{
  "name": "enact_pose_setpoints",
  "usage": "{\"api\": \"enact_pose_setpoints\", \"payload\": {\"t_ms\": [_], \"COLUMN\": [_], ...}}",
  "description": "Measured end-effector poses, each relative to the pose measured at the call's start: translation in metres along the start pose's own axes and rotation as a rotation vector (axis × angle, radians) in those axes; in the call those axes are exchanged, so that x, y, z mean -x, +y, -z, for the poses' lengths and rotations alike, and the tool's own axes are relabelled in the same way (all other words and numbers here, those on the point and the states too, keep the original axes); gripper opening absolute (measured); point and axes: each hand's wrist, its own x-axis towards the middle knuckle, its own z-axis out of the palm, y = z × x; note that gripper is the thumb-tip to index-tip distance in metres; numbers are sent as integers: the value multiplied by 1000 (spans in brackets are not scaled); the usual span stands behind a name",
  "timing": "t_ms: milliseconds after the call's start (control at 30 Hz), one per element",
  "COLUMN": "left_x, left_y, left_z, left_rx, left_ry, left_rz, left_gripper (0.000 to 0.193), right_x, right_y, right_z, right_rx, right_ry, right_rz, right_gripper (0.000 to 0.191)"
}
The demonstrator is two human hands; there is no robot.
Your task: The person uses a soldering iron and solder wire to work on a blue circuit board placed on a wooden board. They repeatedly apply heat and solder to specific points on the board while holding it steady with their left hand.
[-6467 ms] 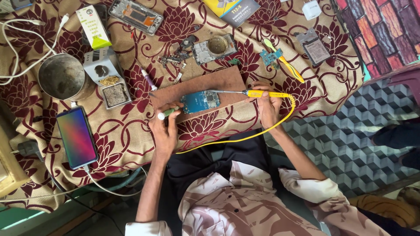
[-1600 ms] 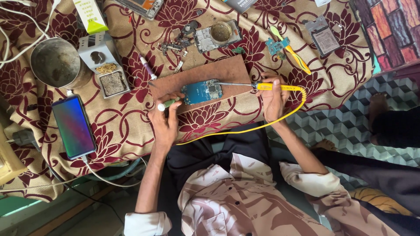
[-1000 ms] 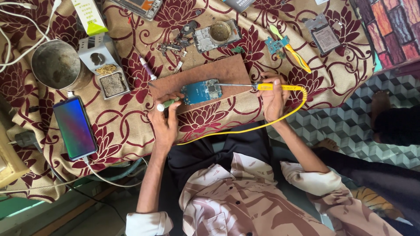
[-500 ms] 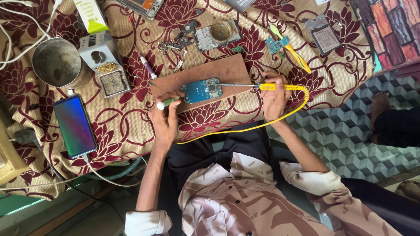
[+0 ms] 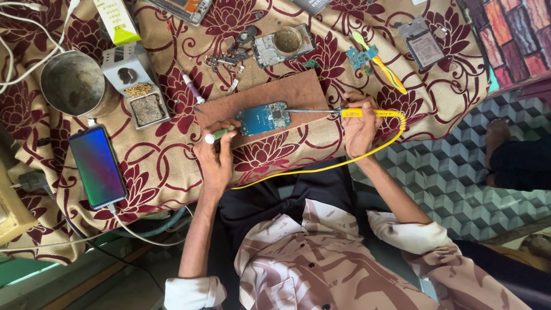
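Note:
A blue circuit board (image 5: pixel 263 118) lies on a brown wooden board (image 5: pixel 270 99) on the patterned cloth. My right hand (image 5: pixel 359 127) grips a yellow-handled soldering iron (image 5: pixel 367 113); its metal tip reaches left to the circuit board's right edge. A yellow cable (image 5: pixel 321 167) runs from the iron back toward my body. My left hand (image 5: pixel 213 158) holds a small green-and-white tool (image 5: pixel 218 135) at the circuit board's left edge.
A lit phone (image 5: pixel 97 166) on a cable lies at the left, beside a metal bowl (image 5: pixel 73 84) and a solder stand (image 5: pixel 138 92). Loose phone parts (image 5: pixel 275 43), a yellow tool (image 5: pixel 381 64) and a small board (image 5: pixel 422 46) lie farther back. A person's foot (image 5: pixel 499 132) rests on the floor mat at the right.
Both hands have held nearly the same pose over the circuit board; the soldering iron tip has shifted only slightly. The view itself has drifted a little.

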Motion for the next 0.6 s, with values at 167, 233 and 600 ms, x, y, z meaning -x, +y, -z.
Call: {"api": "enact_pose_setpoints", "payload": {"t_ms": [167, 233, 600], "left_x": [0, 0, 1], "left_y": [4, 5, 6], "left_z": [3, 4, 7], "left_rx": [-1, 6, 13], "left_ry": [-1, 3, -9], "left_rz": [5, 2, -3], "left_gripper": [10, 11, 10], "right_x": [1, 1, 2], "right_y": [0, 1, -2], "right_z": [1, 1, 0], "right_rx": [-55, -25, -11], "right_ry": [20, -12, -62], "right_rz": [-21, -5, -26], "right_gripper": [29, 29, 30]}}
